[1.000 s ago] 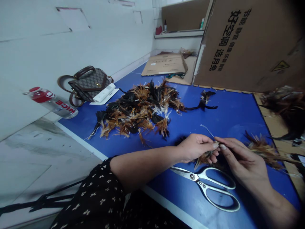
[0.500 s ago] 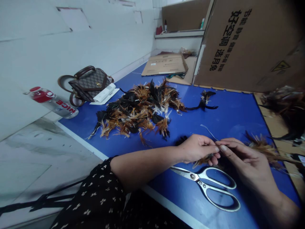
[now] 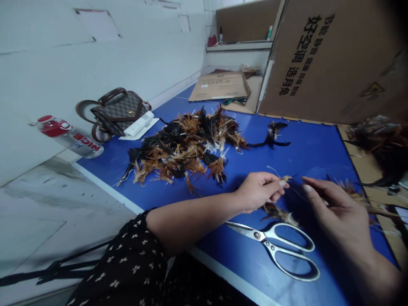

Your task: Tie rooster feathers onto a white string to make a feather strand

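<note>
My left hand (image 3: 263,191) pinches a small feather bundle between thumb and forefinger, its pale bound end (image 3: 286,178) poking out past the fingertips. From there a thin thread (image 3: 296,194) runs across to my right hand (image 3: 339,208), whose curled fingers appear to hold it. The right thumb and forefinger tips are slightly apart, close to the bundle. Below my left hand, a brown feather tuft (image 3: 280,213) lies by the scissors (image 3: 266,236). The scissors rest on the blue tabletop (image 3: 315,146) with their handles toward the right.
A heap of brown and black feather bundles (image 3: 186,146) covers the table's middle, with a loose black bundle (image 3: 273,132) to its right. More feathers (image 3: 382,140) lie on cardboard at right. A handbag (image 3: 119,112) and bottle (image 3: 68,136) stand at left. Tall cardboard (image 3: 318,63) borders the back.
My hands have moved apart from fingertip contact. The left shifted slightly up and left with the bundle, exposing its end and the tuft beneath; the thread now spans the gap.
</note>
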Demonstrator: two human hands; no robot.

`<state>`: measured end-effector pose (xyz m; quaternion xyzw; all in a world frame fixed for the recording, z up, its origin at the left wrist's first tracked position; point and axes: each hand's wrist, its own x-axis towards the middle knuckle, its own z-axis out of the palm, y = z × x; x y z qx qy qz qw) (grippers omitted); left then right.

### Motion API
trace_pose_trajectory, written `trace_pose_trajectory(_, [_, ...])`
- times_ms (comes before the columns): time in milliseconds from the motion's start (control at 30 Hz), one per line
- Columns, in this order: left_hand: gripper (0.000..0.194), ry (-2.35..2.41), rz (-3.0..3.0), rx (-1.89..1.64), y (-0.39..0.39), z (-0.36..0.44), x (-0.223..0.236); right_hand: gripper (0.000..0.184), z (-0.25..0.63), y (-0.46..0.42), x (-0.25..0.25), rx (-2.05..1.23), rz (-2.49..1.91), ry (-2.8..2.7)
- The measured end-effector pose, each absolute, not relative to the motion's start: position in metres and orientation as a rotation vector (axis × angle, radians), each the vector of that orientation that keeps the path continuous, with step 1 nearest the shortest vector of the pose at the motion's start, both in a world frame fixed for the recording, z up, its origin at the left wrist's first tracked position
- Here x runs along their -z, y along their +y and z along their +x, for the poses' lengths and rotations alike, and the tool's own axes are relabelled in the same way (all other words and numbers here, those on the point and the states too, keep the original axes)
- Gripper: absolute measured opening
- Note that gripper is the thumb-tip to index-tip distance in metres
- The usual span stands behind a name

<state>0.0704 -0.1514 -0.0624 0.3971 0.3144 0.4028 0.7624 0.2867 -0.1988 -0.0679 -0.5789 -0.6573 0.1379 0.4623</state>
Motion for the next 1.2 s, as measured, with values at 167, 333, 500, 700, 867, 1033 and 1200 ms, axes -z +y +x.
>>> trace_pose_trajectory(167, [0.039,0.765,0.904,-1.011,-0.148,0.07,0.058,0.036,0.299,-0.181,0.089,-0.201,-1.439,-1.859])
trace_pose_trajectory(333, [0.028,0.837,1.039,-1.02,-0.148,0.068,0.053,0.025,0.304,-0.176,0.096,-0.151,-1.424,-1.935])
trace_pose_trajectory(500, [0.028,0.769,1.114,-0.996,-0.149,0.065,0.049,0.02,0.293,-0.185,0.084,-0.206,-1.354,-1.874])
trace_pose_trajectory(700, [0.031,0.638,1.126,-0.773,-0.15,0.064,0.055,0.022,0.276,-0.206,0.071,-0.397,-1.361,-1.739])
trace_pose_trajectory(867, [0.045,0.582,1.001,-0.737,-0.146,0.063,0.059,0.041,0.279,-0.21,0.052,-0.544,-1.477,-1.429])
trace_pose_trajectory(1033, [0.056,0.565,0.873,-0.741,-0.144,0.06,0.055,0.051,0.284,-0.212,0.044,-0.538,-1.53,-1.293])
trace_pose_trajectory(1200, [0.051,0.595,0.886,-0.765,-0.143,0.061,0.052,0.045,0.288,-0.215,0.036,-0.514,-1.505,-1.376])
